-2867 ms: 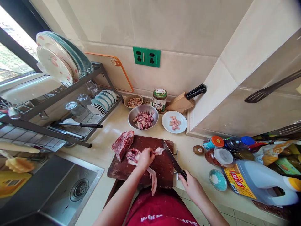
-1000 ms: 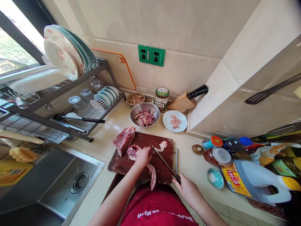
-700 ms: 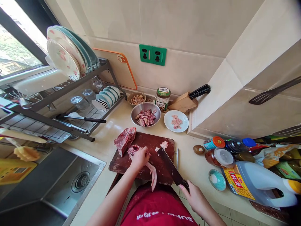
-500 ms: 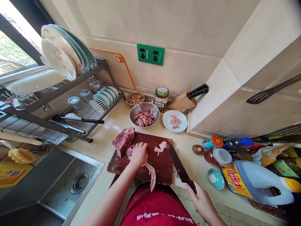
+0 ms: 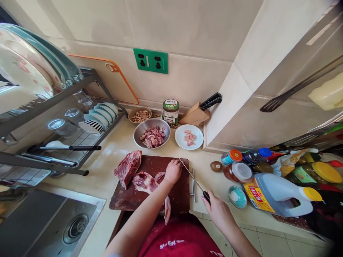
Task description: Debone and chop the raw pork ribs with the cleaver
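Note:
My left hand [image 5: 173,171] rests on the far right part of a dark red cutting board [image 5: 150,198]. Its fingers are curled down, and what they cover is hidden. My right hand [image 5: 217,211] grips the black handle of a cleaver [image 5: 189,173], whose blade stands edge-on just right of my left hand. A large raw meat chunk [image 5: 127,167] lies on the board's left. A smaller piece [image 5: 144,181] lies beside it, with a pale strip [image 5: 167,211] hanging over the near edge.
Behind the board stand a metal bowl of cut meat [image 5: 152,132], a white plate of pale scraps [image 5: 189,137], a bowl of nuts [image 5: 139,115], a jar [image 5: 170,111] and a knife block [image 5: 195,113]. A dish rack [image 5: 66,142] and sink [image 5: 53,221] are on the left. Bottles and an oil jug [image 5: 278,194] are on the right.
My left hand left the smaller meat piece and moved right onto the spot where a pale cut-off scrap lay. The cleaver swung out right, then came back beside it. The view shifted right.

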### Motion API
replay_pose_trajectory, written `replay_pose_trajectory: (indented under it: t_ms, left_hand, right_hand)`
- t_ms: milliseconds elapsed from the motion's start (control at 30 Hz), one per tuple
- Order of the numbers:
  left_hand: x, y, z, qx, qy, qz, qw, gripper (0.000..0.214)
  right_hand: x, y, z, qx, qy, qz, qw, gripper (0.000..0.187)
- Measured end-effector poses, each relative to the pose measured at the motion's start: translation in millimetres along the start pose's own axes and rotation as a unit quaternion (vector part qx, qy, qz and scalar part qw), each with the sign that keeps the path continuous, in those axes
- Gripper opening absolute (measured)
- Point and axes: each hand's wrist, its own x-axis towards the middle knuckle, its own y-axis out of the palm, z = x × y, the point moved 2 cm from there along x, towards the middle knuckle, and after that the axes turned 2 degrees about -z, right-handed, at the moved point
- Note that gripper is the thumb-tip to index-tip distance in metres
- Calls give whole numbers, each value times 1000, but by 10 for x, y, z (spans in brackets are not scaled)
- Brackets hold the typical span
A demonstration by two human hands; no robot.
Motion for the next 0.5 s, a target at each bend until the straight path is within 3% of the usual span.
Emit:
replay_pose_trajectory:
  t_ms: [300,500]
  left_hand:
    - [102,2,40,21,72,52,996,22]
    - [-64,-211,313,-34,20,33,999,19]
  right_hand:
    - [385,-48,241,40,17,41,998,32]
    - [125,55,8,98,16,42,994,31]
